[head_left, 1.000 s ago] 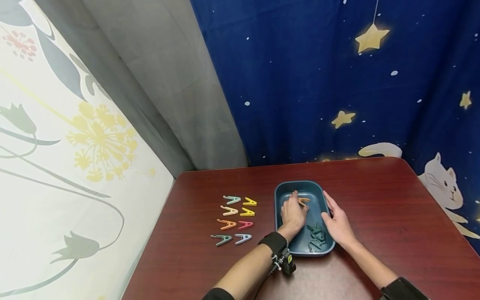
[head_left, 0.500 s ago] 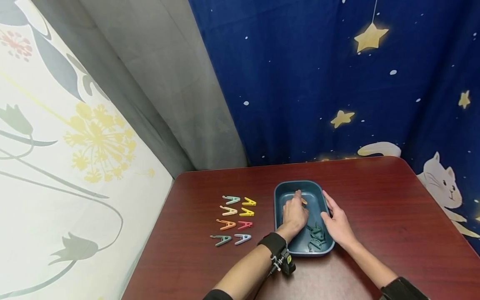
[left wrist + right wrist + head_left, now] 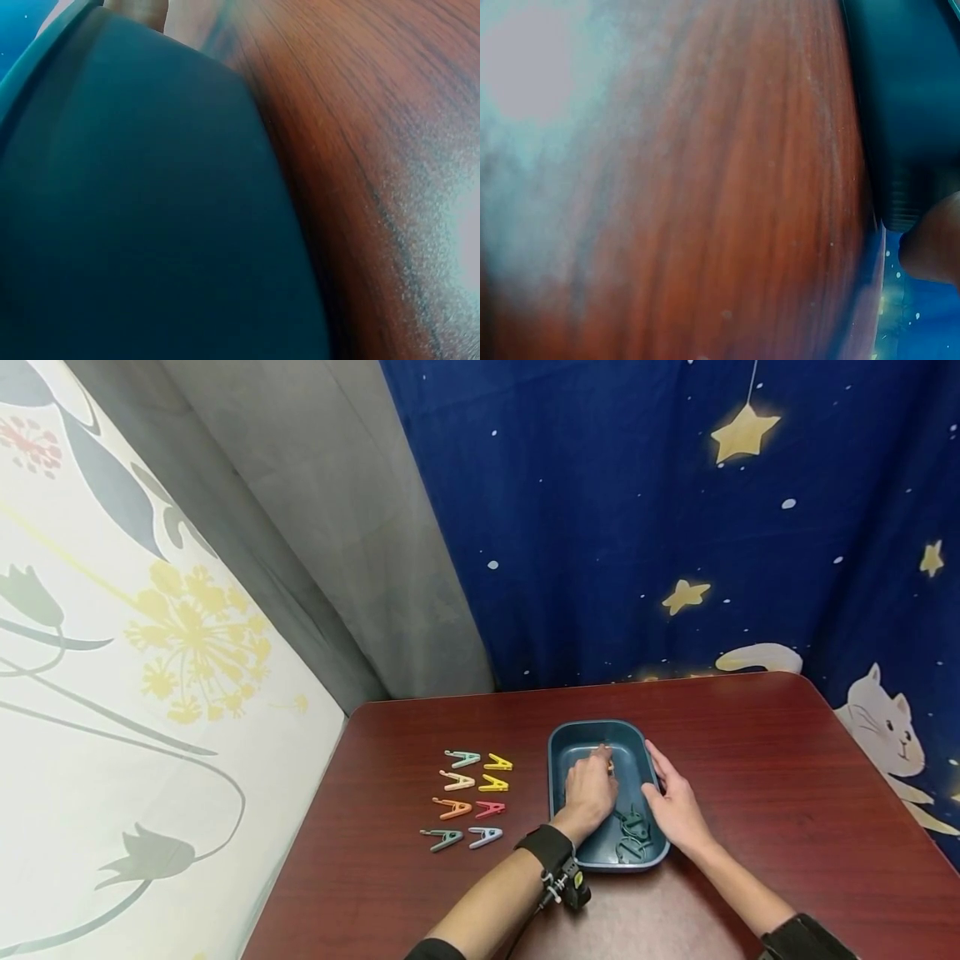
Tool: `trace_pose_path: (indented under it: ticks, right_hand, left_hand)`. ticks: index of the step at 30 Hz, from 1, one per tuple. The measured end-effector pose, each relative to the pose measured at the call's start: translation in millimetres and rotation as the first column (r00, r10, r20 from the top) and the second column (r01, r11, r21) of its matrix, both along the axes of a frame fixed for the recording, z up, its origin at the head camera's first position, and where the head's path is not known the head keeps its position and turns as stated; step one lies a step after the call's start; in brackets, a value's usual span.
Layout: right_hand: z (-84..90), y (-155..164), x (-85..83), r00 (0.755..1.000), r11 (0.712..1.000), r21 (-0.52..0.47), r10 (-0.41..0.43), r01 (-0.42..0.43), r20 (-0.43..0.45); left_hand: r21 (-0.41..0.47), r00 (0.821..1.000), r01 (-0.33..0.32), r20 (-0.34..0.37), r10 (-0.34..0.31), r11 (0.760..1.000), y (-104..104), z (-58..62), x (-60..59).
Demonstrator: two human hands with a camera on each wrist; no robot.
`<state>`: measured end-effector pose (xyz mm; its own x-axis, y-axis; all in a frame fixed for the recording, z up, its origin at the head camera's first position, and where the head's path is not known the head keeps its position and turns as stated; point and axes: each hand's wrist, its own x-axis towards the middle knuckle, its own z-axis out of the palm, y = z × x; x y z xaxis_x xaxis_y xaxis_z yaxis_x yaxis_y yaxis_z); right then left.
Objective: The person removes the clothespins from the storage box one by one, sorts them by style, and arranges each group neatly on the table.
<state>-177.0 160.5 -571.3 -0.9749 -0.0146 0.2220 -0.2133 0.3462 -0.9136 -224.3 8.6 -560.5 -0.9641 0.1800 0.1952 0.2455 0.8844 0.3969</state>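
the person's forearms enter from the near edge of the reddish-brown wooden counter (image 3: 420,893). the left forearm carries a black wrist strap (image 3: 546,846) with a small camera unit hanging beside it.

the dark teal rectangular tray (image 3: 558,752) lies on the counter just ahead of both wrists, long axis running away from the person. in its near end lie dark green clothes pegs (image 3: 632,833), heaped together; their number cannot be told.

the left hand (image 3: 588,787) reaches into the tray from the near left corner, back of the hand upward. its fingers curl down over a small orange clothes peg (image 3: 609,763) at mid-tray; only a sliver of the peg shows past the fingertips. the grip appears closed on this peg, though the contact itself is hidden by the hand.

the right hand (image 3: 675,803) lies along the tray's right rim, fingers straight and together, pressed flat against the outer wall. this grip clamps nothing.

to the left of the tray, well apart from it, eight clothes pegs lie on the counter in two columns of four. near row: a dark green peg (image 3: 444,838) and a pale lilac peg (image 3: 486,837). next row: an orange peg (image 3: 453,808) and a pink peg (image 3: 490,809). third row: a cream peg (image 3: 458,781) and a yellow peg (image 3: 494,783). far row: a mint green peg (image 3: 463,758) and a second yellow peg (image 3: 498,763).

beyond the counter's far edge hang a grey curtain (image 3: 330,527) and a dark blue curtain (image 3: 637,527) printed with stars and a white cat; a floral curtain (image 3: 112,693) hangs at the left.

both wrist views are blurred, showing only tray wall and counter grain.
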Motion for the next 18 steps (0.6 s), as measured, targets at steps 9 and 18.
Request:
trace_pose_path:
  ticks: [9,18]
  right_hand:
    - [-0.9,-1.1,1.3,1.0,1.0,-0.001,-0.009,0.009,-0.027]
    - [-1.4,-0.1,0.7,0.999,1.0,-0.005,-0.005,0.005,-0.044]
  left_hand:
    - [-0.115,0.999,0.03,-0.023,-0.033,0.993,1.0,2.1,1.9]
    - [-0.109,0.998,0.049,-0.032,-0.053,0.993,1.4,5.5,5.1]
